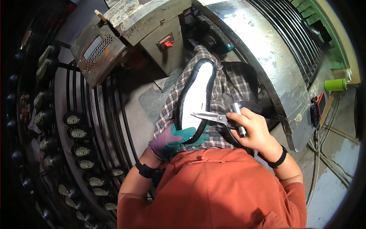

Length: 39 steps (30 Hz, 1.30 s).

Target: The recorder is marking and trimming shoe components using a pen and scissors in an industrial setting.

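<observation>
On my lap lies a shoe (196, 89), sole side up, with a white bottom and a black edge all round; its narrower end is toward me. My left hand (171, 142), in a purple and green glove, is closed around that near end. In my bare right hand (254, 129) are silver scissors (214, 117) with dark handles. Their blades reach over the white bottom near its right edge; I cannot tell whether they touch it. A short silver metal cylinder (239, 120) also sits in the right hand's fingers, its kind unclear.
Racks with several dark shoes (82, 151) stand along the left. Ahead is a worn metal machine (160, 42) with a red switch (166, 44). A metal bench (259, 34) with dark rollers curves along the right, near a green cylinder (335, 84) and a red-and-black object (321, 107).
</observation>
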Motion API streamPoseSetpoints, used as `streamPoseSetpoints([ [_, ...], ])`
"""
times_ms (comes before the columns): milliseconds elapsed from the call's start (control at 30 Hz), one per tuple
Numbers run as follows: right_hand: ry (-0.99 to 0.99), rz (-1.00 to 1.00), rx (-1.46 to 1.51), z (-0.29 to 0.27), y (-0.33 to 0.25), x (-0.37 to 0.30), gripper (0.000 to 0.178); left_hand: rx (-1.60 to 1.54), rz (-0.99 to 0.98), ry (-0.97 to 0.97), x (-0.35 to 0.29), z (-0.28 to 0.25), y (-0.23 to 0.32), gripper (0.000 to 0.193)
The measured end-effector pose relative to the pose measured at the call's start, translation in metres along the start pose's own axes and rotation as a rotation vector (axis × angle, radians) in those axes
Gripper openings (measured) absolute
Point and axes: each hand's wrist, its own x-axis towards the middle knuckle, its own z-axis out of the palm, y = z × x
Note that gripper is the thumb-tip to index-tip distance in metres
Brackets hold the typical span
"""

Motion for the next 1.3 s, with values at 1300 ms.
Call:
streamPoseSetpoints([
  [1300,-0.086,0.389,1.286,0.056,0.009,0.020,0.054,0.009,0.410,0.307,0.043,0.021,-0.017,0.051],
])
